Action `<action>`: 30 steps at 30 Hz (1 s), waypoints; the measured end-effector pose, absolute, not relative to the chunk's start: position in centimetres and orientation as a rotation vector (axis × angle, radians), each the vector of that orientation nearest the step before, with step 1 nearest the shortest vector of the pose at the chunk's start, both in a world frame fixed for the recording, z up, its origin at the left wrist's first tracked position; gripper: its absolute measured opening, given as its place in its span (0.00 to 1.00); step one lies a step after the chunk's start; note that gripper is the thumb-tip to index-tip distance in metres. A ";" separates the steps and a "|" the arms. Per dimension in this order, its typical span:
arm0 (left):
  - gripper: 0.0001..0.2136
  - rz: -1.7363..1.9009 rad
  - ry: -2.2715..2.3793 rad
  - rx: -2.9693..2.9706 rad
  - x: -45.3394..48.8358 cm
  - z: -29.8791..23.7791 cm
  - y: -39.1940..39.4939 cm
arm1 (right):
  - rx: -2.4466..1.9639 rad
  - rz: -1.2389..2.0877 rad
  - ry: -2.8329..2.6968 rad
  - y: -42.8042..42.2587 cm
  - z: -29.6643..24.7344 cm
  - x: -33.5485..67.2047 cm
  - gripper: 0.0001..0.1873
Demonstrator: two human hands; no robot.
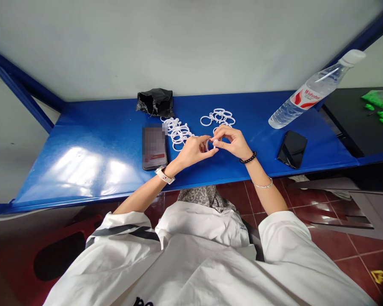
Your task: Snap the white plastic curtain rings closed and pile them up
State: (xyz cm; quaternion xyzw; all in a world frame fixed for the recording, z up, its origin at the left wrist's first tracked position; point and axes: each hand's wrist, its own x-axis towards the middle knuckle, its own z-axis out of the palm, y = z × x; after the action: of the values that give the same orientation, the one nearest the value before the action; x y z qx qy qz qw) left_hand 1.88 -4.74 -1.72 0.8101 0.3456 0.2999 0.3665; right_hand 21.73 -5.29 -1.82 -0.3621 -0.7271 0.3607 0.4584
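Over the front half of the blue table, my left hand (196,148) and my right hand (231,141) meet on one white plastic ring (207,145). The left thumb and fingers grip the ring from its left side. My right thumb and forefinger pinch its right side, where a small knob partly shows. Behind the left hand lies a pile of similar white rings (178,132) with small knobs. A second cluster of white rings (221,115) rests just beyond my right hand. Fingers hide part of the held ring.
A phone with a lit screen (154,146) lies left of the ring pile. Behind it stands a crumpled black bag (155,102). To the right are a water bottle (309,95) and a dark phone (292,148). A wall (191,46) borders the blue table (92,127).
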 end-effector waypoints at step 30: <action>0.20 0.503 1.600 2.506 0.3 -1.3 -3.0 | -1.563 0.238 -1.856 -4.4 -2.8 23.0 0.09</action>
State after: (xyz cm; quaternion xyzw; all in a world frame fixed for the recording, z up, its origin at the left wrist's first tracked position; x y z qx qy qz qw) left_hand 0.28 -3.03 -1.34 0.8295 0.5294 0.1663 0.0631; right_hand 23.03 -4.43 -2.76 -0.6019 -0.7146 0.0918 0.3445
